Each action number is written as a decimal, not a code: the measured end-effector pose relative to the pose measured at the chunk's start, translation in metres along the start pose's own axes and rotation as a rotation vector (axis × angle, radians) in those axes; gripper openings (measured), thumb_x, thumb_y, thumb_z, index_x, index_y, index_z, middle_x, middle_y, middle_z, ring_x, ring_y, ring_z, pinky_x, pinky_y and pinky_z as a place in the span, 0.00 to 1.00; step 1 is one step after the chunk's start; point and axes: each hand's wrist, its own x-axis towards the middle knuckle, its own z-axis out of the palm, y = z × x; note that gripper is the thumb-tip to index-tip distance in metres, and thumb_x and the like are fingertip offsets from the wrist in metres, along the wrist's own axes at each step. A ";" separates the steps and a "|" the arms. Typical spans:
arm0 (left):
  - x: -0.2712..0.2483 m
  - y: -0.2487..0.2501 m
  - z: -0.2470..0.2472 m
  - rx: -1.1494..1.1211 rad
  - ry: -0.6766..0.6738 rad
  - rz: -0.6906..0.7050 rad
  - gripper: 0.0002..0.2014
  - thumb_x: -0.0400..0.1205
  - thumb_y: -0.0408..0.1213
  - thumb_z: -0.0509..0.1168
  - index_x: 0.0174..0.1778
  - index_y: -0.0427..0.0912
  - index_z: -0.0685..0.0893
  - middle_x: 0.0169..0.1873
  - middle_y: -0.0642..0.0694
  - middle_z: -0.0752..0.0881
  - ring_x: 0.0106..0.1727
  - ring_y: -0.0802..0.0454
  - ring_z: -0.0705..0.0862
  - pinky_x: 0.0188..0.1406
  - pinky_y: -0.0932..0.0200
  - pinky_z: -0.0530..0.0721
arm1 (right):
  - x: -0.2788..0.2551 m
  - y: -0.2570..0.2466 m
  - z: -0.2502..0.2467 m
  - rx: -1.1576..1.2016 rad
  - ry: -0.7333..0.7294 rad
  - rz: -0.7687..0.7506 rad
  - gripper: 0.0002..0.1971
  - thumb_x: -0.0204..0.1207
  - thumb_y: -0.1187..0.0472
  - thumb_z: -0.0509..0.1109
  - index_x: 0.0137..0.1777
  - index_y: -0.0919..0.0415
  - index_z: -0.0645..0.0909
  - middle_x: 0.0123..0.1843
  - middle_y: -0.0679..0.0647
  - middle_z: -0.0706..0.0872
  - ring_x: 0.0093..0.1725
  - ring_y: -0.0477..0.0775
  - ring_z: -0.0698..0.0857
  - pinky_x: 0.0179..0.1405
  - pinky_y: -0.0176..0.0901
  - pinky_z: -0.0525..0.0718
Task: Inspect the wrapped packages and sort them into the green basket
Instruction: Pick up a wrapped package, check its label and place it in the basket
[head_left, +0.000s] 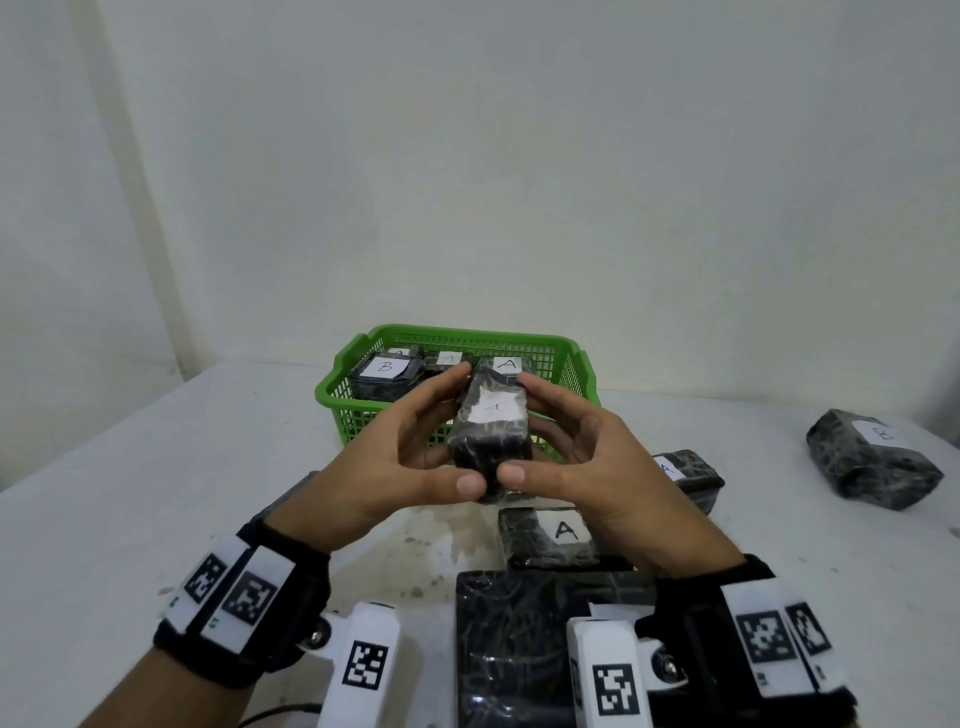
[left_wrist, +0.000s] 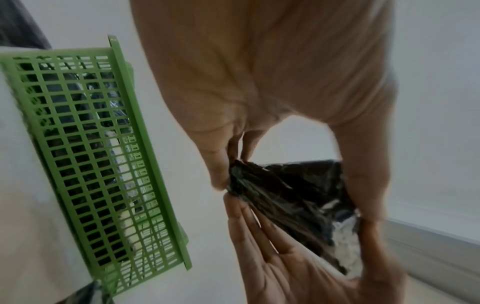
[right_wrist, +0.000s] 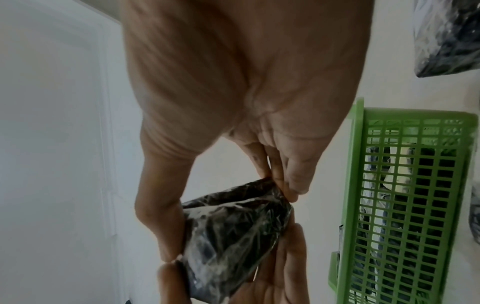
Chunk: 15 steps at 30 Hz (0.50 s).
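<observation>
We hold one wrapped package (head_left: 491, 439) up at the centre of the head view, just in front of the green basket (head_left: 563, 347) that stands in the middle of the frame on the white table (head_left: 156, 467). Our left hand (head_left: 400, 457) and right hand (head_left: 587, 452) each curl round it, thumbs meeting at its near end and fingers (head_left: 447, 382) pressed on its far sides; both hands are clenched on the package, not slack.

The white label on its upper face looks smeared under the film, so we judge the letter could be misread; it may be an A, but we cannot tell for sure. A wrong reading would send it to the wrong place.

The wrap looks glossy and crinkled in both wrist views, so the package might slip if we loosen one hand while turning it.

The basket already holds several packages, one marked B (head_left: 384, 366) at its left and one marked A (head_left: 509, 365) behind our fingers. Dropping ours in carelessly could leave it perched on those or tipped over the near rim.

More packages lie low and right in the frame: an A package (head_left: 550, 538) beneath our right wrist, and another (head_left: 872, 460) at the far right edge. Lowering our wrists could knock them.
</observation>
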 end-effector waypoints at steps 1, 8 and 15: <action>0.000 0.000 0.001 0.015 0.012 0.009 0.53 0.63 0.35 0.86 0.85 0.44 0.68 0.76 0.58 0.82 0.78 0.58 0.80 0.65 0.63 0.84 | 0.000 0.000 0.000 -0.002 -0.007 0.000 0.55 0.52 0.58 0.91 0.84 0.53 0.74 0.77 0.50 0.85 0.77 0.48 0.83 0.82 0.60 0.78; -0.001 0.005 0.000 0.102 -0.008 0.056 0.52 0.67 0.16 0.81 0.86 0.46 0.67 0.81 0.51 0.77 0.81 0.48 0.77 0.74 0.49 0.83 | 0.000 -0.006 0.001 0.109 -0.023 0.068 0.54 0.56 0.49 0.93 0.84 0.53 0.74 0.74 0.52 0.88 0.71 0.52 0.89 0.67 0.53 0.89; -0.003 0.009 0.007 0.138 -0.219 -0.049 0.54 0.69 0.13 0.78 0.87 0.50 0.64 0.84 0.55 0.71 0.82 0.51 0.76 0.75 0.46 0.81 | 0.004 -0.012 0.001 0.225 0.124 0.176 0.18 0.80 0.66 0.75 0.69 0.67 0.85 0.57 0.65 0.94 0.51 0.59 0.93 0.44 0.42 0.92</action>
